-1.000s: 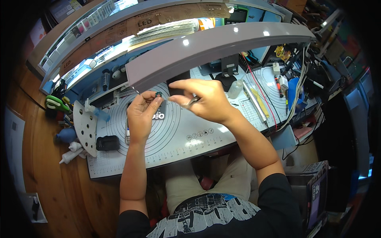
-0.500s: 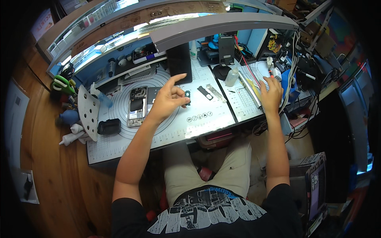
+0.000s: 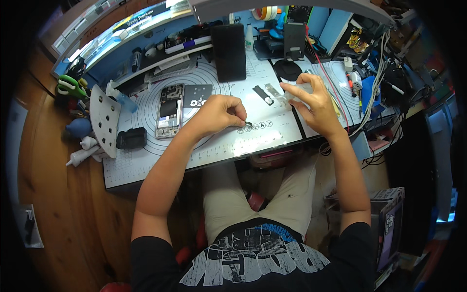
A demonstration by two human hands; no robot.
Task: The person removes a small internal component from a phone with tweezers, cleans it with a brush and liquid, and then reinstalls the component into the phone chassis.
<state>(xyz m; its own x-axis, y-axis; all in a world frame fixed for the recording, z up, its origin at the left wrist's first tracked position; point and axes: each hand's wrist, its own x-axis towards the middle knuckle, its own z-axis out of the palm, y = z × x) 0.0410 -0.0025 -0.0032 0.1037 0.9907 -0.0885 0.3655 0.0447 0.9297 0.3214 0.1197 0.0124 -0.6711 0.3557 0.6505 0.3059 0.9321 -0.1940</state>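
My left hand (image 3: 221, 114) is closed in a pinch on a small dark component (image 3: 247, 123) low over the white work mat (image 3: 204, 151). My right hand (image 3: 314, 104) is raised to the right, index finger and thumb apart, with nothing visible held; it partly covers a translucent bottle (image 3: 302, 88). Beside its fingertips lie a clear strip (image 3: 272, 90) and a black plate (image 3: 261, 92). An opened phone (image 3: 168, 121) rests left of my left hand, next to a grey panel (image 3: 197, 92).
At the left are a perforated white holder (image 3: 103, 121), a black case (image 3: 131, 138) and green scissors (image 3: 68, 87). A dark upright screen (image 3: 228, 51) and a stand (image 3: 294, 44) stand behind. Cables (image 3: 374, 92) and tools crowd the right; a grey lamp (image 3: 292, 7) arches overhead.
My hands were together a second ago, then parted. Since half a second ago my right hand has moved left toward the bottle and my left hand has turned down toward the mat. The view has shifted.
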